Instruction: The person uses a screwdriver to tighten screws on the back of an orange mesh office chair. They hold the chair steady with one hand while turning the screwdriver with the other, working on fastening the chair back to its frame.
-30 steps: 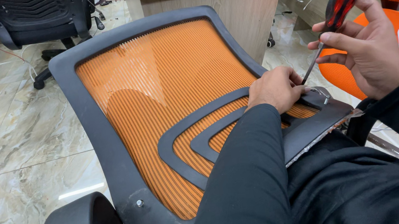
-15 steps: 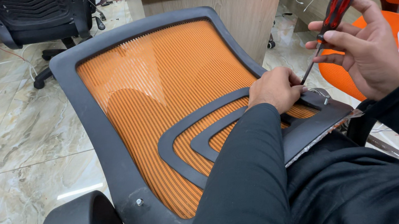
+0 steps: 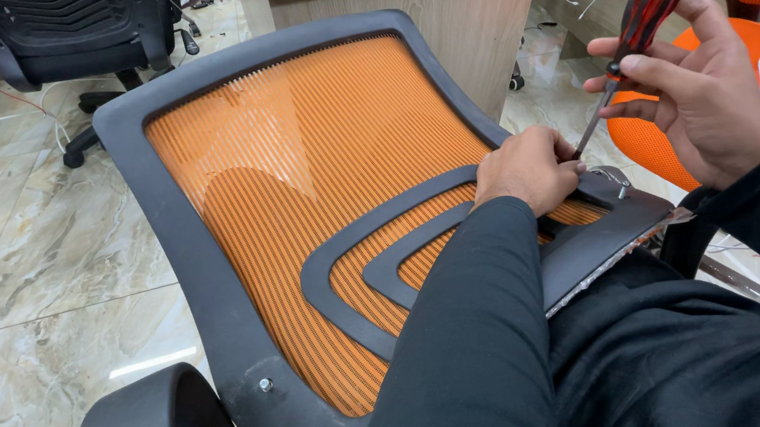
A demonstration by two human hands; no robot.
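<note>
- Since a second ago almost nothing shifted: my right hand (image 3: 709, 99) just tipped the screwdriver (image 3: 646, 8) a touch more upright, and the left hand (image 3: 526, 170) stayed put.
- Big piece is the orange mesh chair back (image 3: 315, 183), lying across my lap with its black frame (image 3: 163, 226) toward the marble floor (image 3: 0, 290).
- Black lumbar brace (image 3: 384, 243) sits on the mesh; left grip is closed in a fist at its right end, pinning it.
- Right grip is clamped on the red-black handle, tip down beside my left knuckles.
- I'd say seat the tip square before turning and keep pressing down, otherwise it'll slip onto the fingers.
</note>
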